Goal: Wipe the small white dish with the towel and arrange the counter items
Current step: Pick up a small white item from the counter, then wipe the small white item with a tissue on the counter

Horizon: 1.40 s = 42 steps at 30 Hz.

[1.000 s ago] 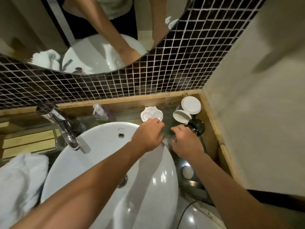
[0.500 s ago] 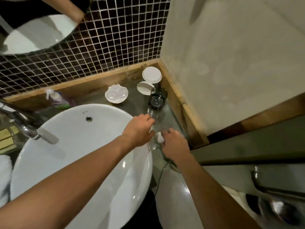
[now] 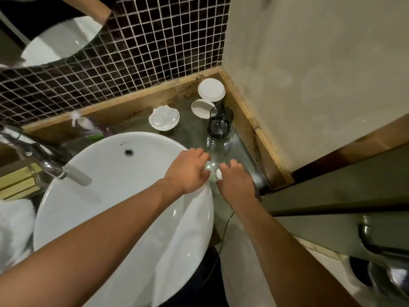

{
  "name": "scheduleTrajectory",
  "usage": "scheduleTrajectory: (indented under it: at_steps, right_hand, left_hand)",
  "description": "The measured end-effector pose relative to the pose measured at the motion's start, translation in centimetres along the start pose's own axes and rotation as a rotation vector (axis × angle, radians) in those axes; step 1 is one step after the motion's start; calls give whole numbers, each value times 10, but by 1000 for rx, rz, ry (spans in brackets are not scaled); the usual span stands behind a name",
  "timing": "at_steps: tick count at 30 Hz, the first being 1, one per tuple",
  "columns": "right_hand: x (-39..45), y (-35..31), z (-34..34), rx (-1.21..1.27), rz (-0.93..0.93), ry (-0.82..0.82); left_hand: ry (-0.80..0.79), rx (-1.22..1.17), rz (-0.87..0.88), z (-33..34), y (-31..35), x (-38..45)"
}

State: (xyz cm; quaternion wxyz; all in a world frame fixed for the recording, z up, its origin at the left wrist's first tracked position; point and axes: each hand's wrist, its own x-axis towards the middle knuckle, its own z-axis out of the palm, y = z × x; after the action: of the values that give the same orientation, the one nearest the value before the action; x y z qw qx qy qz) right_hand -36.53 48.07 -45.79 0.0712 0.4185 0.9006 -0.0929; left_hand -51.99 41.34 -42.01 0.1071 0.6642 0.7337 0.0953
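The small white dish [image 3: 163, 119], scalloped and holding two clear round pieces, sits at the back of the counter behind the basin, untouched. A white towel [image 3: 13, 224] lies at the far left, partly out of frame. My left hand [image 3: 188, 171] and my right hand [image 3: 236, 182] meet on the counter strip right of the basin, well in front of the dish. My right fingers pinch a small white object [image 3: 219, 173]. My left fingers reach against a clear glass [image 3: 218, 147]; whether they grip it is unclear.
A round white basin [image 3: 110, 185] with a chrome faucet [image 3: 53, 167] fills the left. A dark glass tumbler [image 3: 220, 122] and two white round lids [image 3: 211, 88] stand in the back corner. A soap bottle [image 3: 84, 125] leans by the wooden ledge. A black cable [image 3: 223, 235] hangs off the front.
Both hands have drawn back from the dark tumbler toward the counter's front. The small white object now shows between them. The view has swung right.
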Motion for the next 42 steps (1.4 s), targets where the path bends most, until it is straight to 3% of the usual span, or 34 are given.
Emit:
scheduleTrajectory:
  at_steps: [12, 19, 27, 42]
  right_hand:
    - [39, -25, -53, -34, -129, 55]
    - [97, -66, -83, -14, -294, 34]
    - [166, -109, -85, -120, -410, 46]
    - [212, -137, -68, -80, -443, -14]
  left_hand:
    - [83, -4, -140, -20, -33, 8]
    - [155, -74, -382, -43, -86, 13]
    - [161, -84, -527, -48, -134, 17]
    - [175, -131, -594, -37, -165, 32]
